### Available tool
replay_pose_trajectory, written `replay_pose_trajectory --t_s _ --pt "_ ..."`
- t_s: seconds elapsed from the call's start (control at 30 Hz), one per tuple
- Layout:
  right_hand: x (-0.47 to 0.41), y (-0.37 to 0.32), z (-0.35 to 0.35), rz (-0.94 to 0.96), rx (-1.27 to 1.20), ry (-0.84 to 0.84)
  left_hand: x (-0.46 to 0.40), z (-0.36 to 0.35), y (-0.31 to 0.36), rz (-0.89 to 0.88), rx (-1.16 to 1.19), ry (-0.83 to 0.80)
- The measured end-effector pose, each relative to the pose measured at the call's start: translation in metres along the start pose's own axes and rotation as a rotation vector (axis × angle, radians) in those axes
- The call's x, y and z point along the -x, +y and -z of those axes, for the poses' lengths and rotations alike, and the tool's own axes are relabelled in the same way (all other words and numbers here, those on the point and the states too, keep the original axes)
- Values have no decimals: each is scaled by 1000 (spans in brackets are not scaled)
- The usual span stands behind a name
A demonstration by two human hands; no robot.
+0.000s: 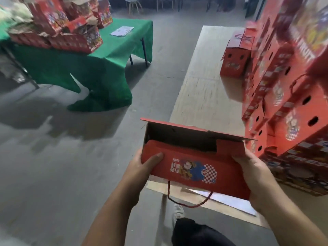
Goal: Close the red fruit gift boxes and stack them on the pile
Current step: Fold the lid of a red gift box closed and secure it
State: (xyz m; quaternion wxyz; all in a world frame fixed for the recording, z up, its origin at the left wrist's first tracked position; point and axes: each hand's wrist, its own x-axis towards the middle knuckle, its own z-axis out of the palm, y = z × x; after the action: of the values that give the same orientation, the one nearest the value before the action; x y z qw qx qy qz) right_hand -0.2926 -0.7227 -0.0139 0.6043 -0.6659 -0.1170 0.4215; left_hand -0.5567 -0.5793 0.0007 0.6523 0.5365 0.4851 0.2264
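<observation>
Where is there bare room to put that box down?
The wooden board is bare between the lone box at its far end and the box held in both hands. The pile crowds its right edge. The green table is bare only around the paper.

Far left, a green-draped desk carries open red boxes and a paper sheet. On the right, a floor board bears stacked boxes.
</observation>
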Motion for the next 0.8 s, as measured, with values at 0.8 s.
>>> replay_pose_trajectory --t_s 0.8 --pt "-200 -73 -241 128 -111 577 -410 118 153 6 -133 -589"
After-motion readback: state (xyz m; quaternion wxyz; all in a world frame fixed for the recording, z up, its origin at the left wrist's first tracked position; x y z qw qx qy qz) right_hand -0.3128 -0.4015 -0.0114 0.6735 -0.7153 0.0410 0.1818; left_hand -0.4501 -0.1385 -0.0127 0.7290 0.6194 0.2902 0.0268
